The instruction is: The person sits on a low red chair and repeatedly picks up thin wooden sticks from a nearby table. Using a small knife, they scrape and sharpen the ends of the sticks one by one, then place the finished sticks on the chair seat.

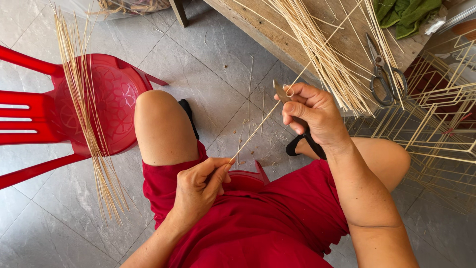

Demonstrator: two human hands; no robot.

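Note:
My left hand (201,186) pinches the near end of a thin bamboo stick (263,121) above my lap. The stick runs up and to the right toward a wooden bench. My right hand (312,111) grips a small knife (283,93) with its blade laid against the stick; a thin curl of shaving sits at the blade. I sit in red clothes, knees apart, over a grey tiled floor.
A red plastic chair (106,99) at left carries a bundle of thin sticks (87,114). The wooden bench (277,30) ahead holds more sticks (322,54), scissors (384,74) and a green cloth (409,15). Stick-built frames (439,129) stand at right.

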